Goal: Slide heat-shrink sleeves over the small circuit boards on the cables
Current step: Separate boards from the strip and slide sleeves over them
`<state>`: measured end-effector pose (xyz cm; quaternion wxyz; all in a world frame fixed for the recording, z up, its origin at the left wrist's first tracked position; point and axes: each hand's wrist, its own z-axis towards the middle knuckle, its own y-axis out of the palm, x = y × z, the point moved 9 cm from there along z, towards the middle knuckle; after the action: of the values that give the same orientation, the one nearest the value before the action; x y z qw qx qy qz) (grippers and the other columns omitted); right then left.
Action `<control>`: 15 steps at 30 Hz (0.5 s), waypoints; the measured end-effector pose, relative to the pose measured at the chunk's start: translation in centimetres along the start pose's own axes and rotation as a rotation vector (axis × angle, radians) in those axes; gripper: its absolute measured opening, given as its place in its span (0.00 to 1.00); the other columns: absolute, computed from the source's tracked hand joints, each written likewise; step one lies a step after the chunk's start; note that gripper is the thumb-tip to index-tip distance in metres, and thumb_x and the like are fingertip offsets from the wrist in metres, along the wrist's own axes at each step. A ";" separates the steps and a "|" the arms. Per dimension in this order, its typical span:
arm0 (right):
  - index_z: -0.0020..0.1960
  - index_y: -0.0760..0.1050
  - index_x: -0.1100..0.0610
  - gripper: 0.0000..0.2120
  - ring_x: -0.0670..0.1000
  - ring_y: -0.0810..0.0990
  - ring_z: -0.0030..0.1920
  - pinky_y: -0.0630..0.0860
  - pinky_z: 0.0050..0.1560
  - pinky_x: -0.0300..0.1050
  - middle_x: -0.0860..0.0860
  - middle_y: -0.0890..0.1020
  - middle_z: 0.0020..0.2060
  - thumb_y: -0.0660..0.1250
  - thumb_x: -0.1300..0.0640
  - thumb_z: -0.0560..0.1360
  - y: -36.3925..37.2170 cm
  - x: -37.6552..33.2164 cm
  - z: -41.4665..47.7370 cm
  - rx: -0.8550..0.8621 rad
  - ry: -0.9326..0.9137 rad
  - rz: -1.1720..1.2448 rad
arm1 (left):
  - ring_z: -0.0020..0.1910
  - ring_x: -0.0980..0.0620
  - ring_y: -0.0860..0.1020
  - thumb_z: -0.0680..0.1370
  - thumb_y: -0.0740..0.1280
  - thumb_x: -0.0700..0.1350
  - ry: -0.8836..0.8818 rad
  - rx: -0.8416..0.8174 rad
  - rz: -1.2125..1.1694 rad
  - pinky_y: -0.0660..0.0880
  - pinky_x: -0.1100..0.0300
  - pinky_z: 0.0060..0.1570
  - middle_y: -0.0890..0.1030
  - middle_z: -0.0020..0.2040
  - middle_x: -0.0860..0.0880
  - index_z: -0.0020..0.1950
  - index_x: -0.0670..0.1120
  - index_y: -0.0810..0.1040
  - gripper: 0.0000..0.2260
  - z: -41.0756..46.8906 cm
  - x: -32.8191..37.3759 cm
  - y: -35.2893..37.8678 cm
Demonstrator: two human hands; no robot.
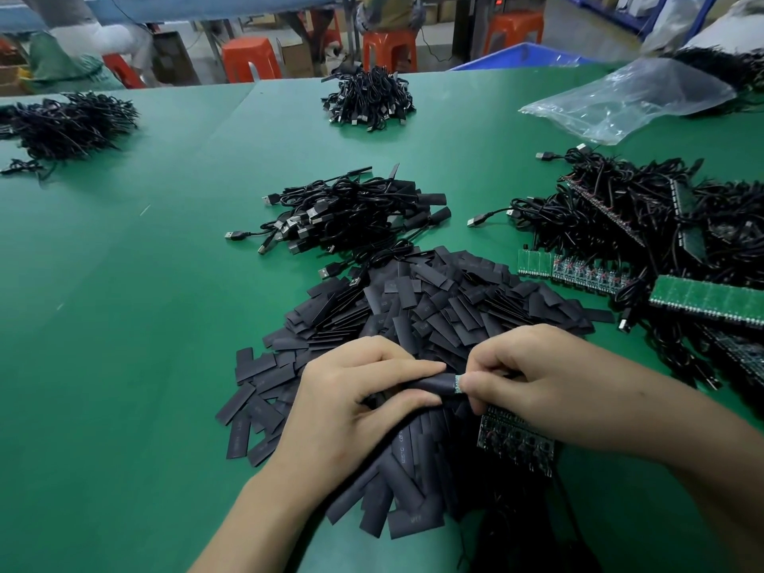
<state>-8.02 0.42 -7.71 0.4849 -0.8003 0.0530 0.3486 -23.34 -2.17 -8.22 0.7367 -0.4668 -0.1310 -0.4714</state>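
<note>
Sleeve almost over the board

Left hand [351, 390] pinches the black sleeve [434, 384]; right hand [550, 382] grips the little board [458, 384] poking from its end, above the sleeve pile [434, 308] on the green bench [124, 324]. If the board goes in crooked, I'd bet it snags.

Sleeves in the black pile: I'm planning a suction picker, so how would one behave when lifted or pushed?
Probably light and thin: the sleeves lie flat and overlap in a loose heap. Likely pliable: the held sleeve in the left hand looks squeezed open. Pushed, they'd probably slide on the smooth table, not roll.
</note>
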 end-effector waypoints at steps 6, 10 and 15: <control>0.35 0.80 0.48 0.15 0.44 0.66 0.25 0.65 0.29 0.38 0.44 0.70 0.23 0.65 0.47 0.80 -0.2 0.2 -0.1 -0.038 -0.004 0.023 | 0.46 0.57 0.80 0.76 0.77 0.50 0.037 -0.018 0.018 0.76 0.61 0.45 0.82 0.46 0.58 0.58 0.52 0.87 0.11 -0.1 0.2 0.4; 0.36 0.80 0.48 0.15 0.44 0.65 0.25 0.64 0.28 0.39 0.44 0.69 0.23 0.65 0.47 0.79 -0.2 0.4 0.1 -0.046 -0.007 0.051 | 0.45 0.55 0.81 0.76 0.77 0.50 0.028 -0.008 -0.009 0.76 0.59 0.43 0.82 0.46 0.57 0.57 0.52 0.87 0.11 -0.1 0.3 0.4; 0.38 0.81 0.48 0.13 0.43 0.66 0.26 0.64 0.29 0.38 0.43 0.71 0.24 0.65 0.47 0.80 0.7 -0.1 0.4 -0.035 -0.053 0.081 | 0.44 0.54 0.81 0.77 0.76 0.51 -0.007 -0.013 -0.076 0.76 0.61 0.43 0.82 0.45 0.57 0.55 0.53 0.87 0.08 0.0 0.9 0.8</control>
<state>-8.60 0.33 -8.26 0.4574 -0.7964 0.0665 0.3900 -22.24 -2.54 -8.10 0.7147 -0.4679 -0.1480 -0.4983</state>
